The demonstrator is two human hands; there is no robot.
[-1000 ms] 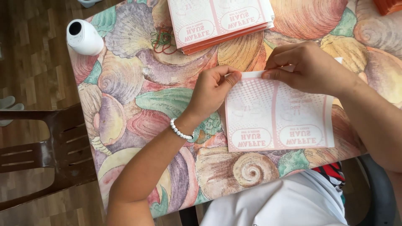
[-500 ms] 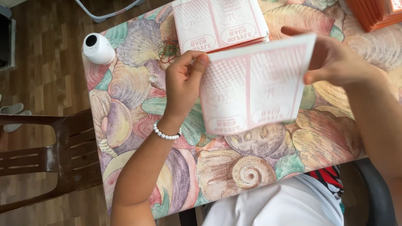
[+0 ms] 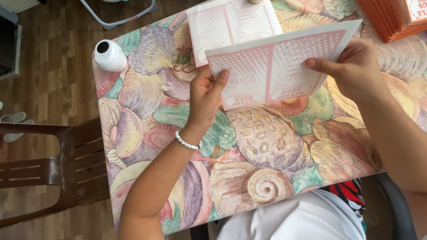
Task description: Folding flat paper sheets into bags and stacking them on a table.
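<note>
Overhead, the left hand point(image 3: 205, 98) and right hand point(image 3: 356, 66) each pinch a side edge of a pink-and-white printed paper sheet point(image 3: 275, 66), thumbs on top, holding it lifted over the shell-patterned tablecloth point(image 3: 267, 146), just near of a stack of similar sheets point(image 3: 231, 26), with a white round bottle point(image 3: 110, 55) far left.

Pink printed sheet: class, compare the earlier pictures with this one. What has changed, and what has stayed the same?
The pink printed sheet lay flat on the shell-patterned table a second ago; now the left hand and right hand hold it lifted, carried toward the stack of sheets. Both hands kept their grip. The white bottle stayed put.
</note>
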